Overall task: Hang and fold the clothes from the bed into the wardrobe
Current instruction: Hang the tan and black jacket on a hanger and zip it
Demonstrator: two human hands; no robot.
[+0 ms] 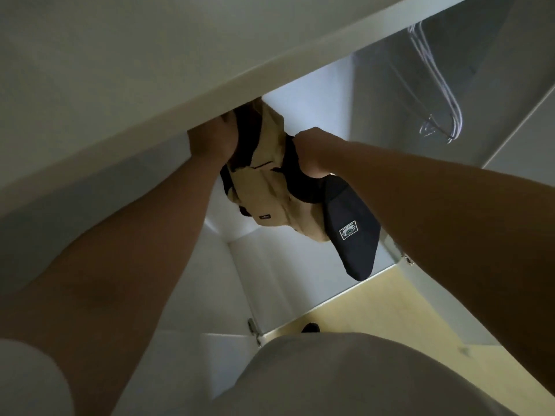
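While the left hand grips the tan-and-black fabric jacket at eleven o'clock, likely to hang it, the right hand clutches its black side, bearing weight.

Soft matt cloth, tan and black, for the jacket. Smooth matt white board in the wardrobe. Thin, glossy hangers. Shiny metal hinge. Smooth pale floor.
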